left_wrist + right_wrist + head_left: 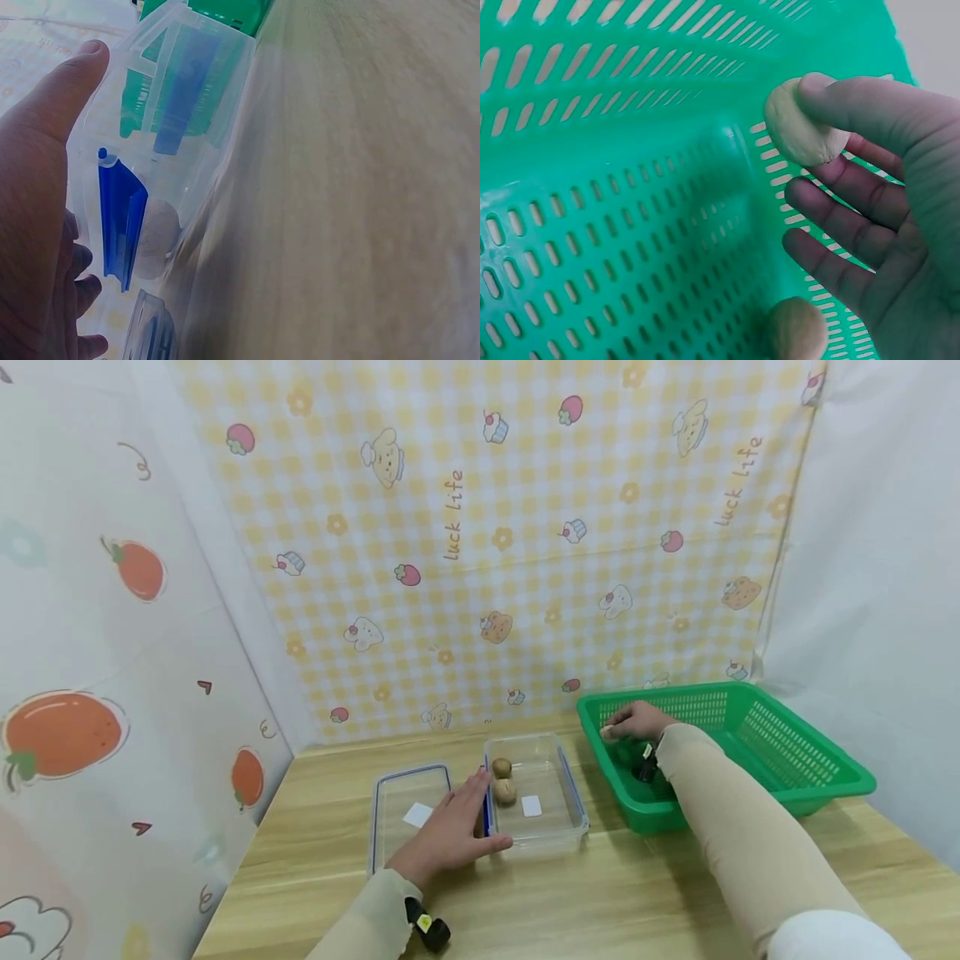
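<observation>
Inside green basket, right hand pinches pale round piece, may drop it if pinch loosens; left hand, spread beside clear box, might jog that.

On my head feed, the worktop bears a lid at left, a box in the middle and a basket at right, with a cloth behind. Two round pieces lie along the box's left side, one behind the other. I see the left hand at that side, and the right hand inside the basket, the held piece above a loose piece.
</observation>
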`<state>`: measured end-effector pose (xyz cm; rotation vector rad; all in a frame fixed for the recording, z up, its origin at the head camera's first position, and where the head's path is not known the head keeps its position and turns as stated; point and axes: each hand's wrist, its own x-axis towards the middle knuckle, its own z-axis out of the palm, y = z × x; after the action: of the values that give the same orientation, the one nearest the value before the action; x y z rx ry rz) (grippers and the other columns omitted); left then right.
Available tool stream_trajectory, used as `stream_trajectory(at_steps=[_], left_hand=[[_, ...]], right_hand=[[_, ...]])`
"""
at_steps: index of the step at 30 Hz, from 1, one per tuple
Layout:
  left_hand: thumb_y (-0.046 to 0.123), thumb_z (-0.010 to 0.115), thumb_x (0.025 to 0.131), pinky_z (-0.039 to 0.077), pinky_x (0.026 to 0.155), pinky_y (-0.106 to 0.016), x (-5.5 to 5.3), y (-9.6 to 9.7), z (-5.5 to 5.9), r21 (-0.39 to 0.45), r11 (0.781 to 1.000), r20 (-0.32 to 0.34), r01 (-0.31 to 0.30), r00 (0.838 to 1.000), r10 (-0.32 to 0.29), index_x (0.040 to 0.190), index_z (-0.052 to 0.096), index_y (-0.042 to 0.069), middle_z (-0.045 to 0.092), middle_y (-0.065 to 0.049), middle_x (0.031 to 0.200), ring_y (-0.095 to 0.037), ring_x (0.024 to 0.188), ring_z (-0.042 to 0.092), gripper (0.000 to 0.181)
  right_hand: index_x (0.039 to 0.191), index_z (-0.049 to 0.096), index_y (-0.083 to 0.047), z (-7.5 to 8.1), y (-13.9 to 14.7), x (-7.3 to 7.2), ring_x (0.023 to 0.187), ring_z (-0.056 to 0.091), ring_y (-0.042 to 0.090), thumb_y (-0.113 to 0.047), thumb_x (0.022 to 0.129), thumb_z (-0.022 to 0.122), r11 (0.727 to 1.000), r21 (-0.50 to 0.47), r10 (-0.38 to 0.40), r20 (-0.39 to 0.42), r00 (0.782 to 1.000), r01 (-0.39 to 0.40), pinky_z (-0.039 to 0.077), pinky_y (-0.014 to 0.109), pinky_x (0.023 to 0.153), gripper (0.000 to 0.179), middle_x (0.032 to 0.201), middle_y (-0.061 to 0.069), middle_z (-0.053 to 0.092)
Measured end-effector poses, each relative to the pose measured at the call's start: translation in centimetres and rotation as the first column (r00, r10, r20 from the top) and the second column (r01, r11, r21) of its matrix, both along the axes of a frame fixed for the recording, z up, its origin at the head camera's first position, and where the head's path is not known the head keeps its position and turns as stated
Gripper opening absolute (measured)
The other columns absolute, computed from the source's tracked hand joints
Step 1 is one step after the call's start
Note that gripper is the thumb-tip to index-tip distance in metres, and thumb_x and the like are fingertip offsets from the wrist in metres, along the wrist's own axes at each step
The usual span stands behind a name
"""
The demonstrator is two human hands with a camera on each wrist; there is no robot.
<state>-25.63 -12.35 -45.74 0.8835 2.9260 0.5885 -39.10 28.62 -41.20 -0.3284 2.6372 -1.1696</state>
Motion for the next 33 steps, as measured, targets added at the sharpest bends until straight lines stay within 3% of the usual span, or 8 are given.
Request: stream_trajectory(at_steps=[6,14,23,28,33], left_hand=[[0.077,0.053,0.088,0.017,0.122,-0.056,0.0,0.0,-0.2,0.002,1.0,-0.017,-0.002,1.0,0.002,0.164,0.007,0.011,0.006,-0.006,0.17,-0.024,0.155,0.013,0.11],[0.08,0.05,0.087,0.017,0.122,-0.056,0.0,0.0,-0.5,0.008,1.0,-0.027,-0.004,1.0,0.004,0.164,0.007,0.01,0.007,-0.007,0.17,-0.026,0.155,0.013,0.113],[0.076,0.051,0.09,0.013,0.122,-0.057,0.1,0.2,-0.2,-0.014,1.0,-0.045,0.004,0.999,-0.004,0.164,0.008,0.01,0.006,-0.008,0.17,-0.029,0.156,0.007,0.109],[0.076,0.05,0.091,0.013,0.122,-0.057,0.1,0.1,-0.1,-0.028,0.999,-0.061,0.014,0.998,-0.016,0.164,0.008,0.009,0.006,-0.008,0.17,-0.029,0.156,0.007,0.107],[0.08,0.046,0.089,0.013,0.122,-0.056,0.1,-0.1,-0.2,-0.052,0.999,-0.065,0.008,0.998,-0.012,0.164,0.009,0.01,0.006,-0.004,0.17,-0.025,0.156,0.006,0.109]], right_hand=[[0.122,0.071,-0.001,1.0,0.3,0.2,0.109,0.064,0.033,-0.036,0.097,0.069,1.0,-0.003,-0.027,-0.05,0.998,0.027,0.052,0.055,0.093,0.043,0.124,0.019,0.066],[0.129,0.066,0.0,2.2,0.4,1.4,0.115,0.06,0.039,-0.04,0.097,0.067,0.998,0.004,-0.064,-0.069,0.996,0.065,0.049,0.058,0.096,0.051,0.127,0.021,0.064],[0.122,0.07,-0.004,3.4,-0.1,2.3,0.112,0.06,0.041,-0.044,0.098,0.065,0.998,-0.034,-0.064,-0.162,0.985,0.059,0.049,0.059,0.093,0.047,0.123,0.019,0.066],[0.124,0.068,-0.003,4.2,-0.8,3.0,0.115,0.06,0.037,-0.044,0.097,0.067,0.996,-0.062,-0.068,-0.178,0.982,0.058,0.05,0.056,0.094,0.048,0.136,0.022,0.059],[0.117,0.069,-0.003,4.8,-2.1,3.8,0.109,0.06,0.035,-0.044,0.097,0.067,0.995,-0.072,-0.079,-0.194,0.978,0.066,0.052,0.048,0.086,0.045,0.125,0.019,0.063]])
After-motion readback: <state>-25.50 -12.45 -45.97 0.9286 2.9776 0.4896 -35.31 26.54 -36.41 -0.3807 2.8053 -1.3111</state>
